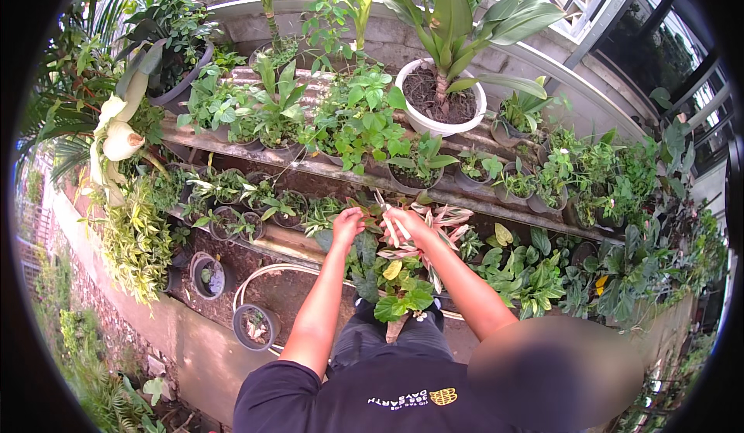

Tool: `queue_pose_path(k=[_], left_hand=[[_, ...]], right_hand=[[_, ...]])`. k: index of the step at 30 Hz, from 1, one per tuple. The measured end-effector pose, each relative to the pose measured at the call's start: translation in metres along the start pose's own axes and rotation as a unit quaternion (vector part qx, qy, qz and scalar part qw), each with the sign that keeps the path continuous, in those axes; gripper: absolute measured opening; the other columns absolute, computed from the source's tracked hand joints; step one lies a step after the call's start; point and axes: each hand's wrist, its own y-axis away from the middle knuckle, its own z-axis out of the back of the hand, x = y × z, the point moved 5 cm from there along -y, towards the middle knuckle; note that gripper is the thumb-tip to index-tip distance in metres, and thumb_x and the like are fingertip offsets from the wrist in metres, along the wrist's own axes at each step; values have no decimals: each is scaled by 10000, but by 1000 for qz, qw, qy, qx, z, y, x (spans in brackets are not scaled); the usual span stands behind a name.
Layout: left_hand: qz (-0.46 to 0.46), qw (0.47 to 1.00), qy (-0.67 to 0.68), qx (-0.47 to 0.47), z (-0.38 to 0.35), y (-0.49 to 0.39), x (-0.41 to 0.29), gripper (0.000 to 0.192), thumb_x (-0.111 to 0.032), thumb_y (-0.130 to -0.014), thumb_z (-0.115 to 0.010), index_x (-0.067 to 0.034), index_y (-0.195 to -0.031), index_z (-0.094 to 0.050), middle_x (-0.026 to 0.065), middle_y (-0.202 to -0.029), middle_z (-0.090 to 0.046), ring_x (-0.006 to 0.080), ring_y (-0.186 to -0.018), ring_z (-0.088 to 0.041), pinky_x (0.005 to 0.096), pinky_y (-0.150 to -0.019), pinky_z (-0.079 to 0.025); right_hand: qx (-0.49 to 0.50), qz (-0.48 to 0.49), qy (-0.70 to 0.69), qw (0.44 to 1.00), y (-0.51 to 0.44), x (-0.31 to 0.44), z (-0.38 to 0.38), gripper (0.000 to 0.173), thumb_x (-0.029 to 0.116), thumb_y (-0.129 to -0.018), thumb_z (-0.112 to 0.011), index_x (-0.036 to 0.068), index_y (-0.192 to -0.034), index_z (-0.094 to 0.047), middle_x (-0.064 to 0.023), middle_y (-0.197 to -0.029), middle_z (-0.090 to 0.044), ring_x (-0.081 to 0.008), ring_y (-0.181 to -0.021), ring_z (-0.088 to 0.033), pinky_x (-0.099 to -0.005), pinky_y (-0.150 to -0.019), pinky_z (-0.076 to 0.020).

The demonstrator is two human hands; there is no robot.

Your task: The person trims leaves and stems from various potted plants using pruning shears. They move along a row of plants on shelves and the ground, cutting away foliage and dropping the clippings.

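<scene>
My right hand (405, 226) is closed around the pale handles of a pair of pruning shears (395, 230), whose metal blades point up and away to the left. Just left of it, my left hand (349, 224) has its fingers curled at the reddish-green leaves of a plant; whether it pinches a leaf is too small to tell. A plant with pink, white and green striped leaves (446, 223) spreads beside and below my right hand. Below both hands stands a plant with broad green leaves (401, 300) and one yellow leaf (393, 269).
Potted plants line a corrugated ledge (372, 184) ahead, with a large white pot (414, 113) behind. A coiled hose (247, 279), a black pot (256, 327) and another pot (210, 276) lie at the lower left. A concrete block wall (500, 64) runs along the back.
</scene>
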Motion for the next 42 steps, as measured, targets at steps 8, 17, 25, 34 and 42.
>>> queue_pose_path(k=[8,17,25,34,42], left_hand=[[-124,990,62,-9,-3,15,-66,305,-197,-956,-668,-59,-1222,-609,41,-1085,-663,114,-853,-628,263,-743,-541],[-211,972,93,-48,16,22,-138,346,-152,-938,-700,-54,-1250,-586,20,-994,-638,92,-803,-619,244,-706,-541],[-182,982,26,-37,17,8,-127,265,-161,-930,-710,-58,-1164,-641,14,-968,-671,86,-797,-621,237,-700,-524],[-157,986,-53,3,-15,-2,-109,331,-205,-894,-753,-50,-1167,-645,38,-989,-688,94,-789,-628,245,-688,-511],[-175,973,-138,59,-57,-29,-110,564,-203,-912,-723,-86,-1416,-498,62,-979,-714,121,-740,-660,263,-650,-527]], right_hand=[[-22,48,31,998,10,28,-27,437,390,-864,-656,1,-1061,-694,-103,-790,-692,-209,-592,-680,-315,-553,-534],[1,75,50,996,25,54,-59,445,417,-890,-615,16,-1071,-687,-92,-858,-708,-183,-689,-691,-293,-611,-523],[-18,41,56,997,18,35,-45,485,447,-908,-560,39,-1139,-683,-70,-923,-715,-181,-753,-709,-279,-608,-484],[-44,32,22,998,20,13,-14,489,474,-930,-535,58,-1151,-665,-48,-918,-704,-166,-731,-689,-286,-603,-469],[-55,28,-31,998,34,-12,9,444,458,-926,-566,78,-1143,-636,-65,-937,-651,-199,-762,-670,-366,-657,-546]])
